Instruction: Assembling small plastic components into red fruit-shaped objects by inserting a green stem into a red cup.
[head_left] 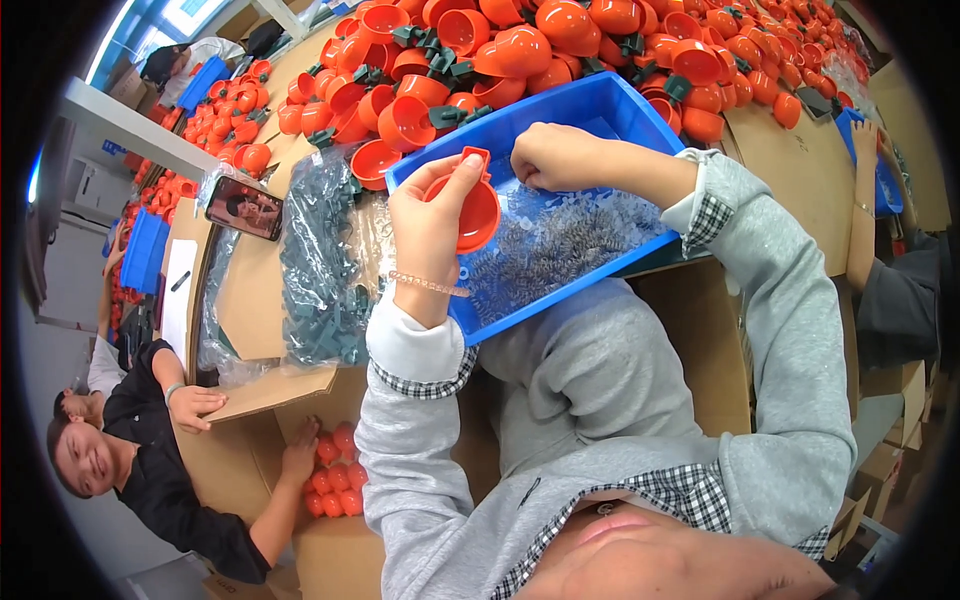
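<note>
My left hand point(425, 225) grips an orange-red plastic cup point(482, 220) by its small square tab, thumb on top, with the hollow side showing. It is held over the left part of a blue tray point(610, 105). Above the tray's middle is my right hand point(562, 157), its fingers curled and pinched together; whatever they hold is hidden. Many small metal springs point(530, 262) lie in the tray's near part, with small clear plastic pieces point(605, 212) beside them.
A heap of orange-red cups point(520, 50) with dark green clips covers the table beyond the tray. To the left lie a bag of dark green parts point(318, 260) and a phone point(244, 207). A co-worker's hand point(195, 405) rests on a cardboard box flap point(270, 392) at the left.
</note>
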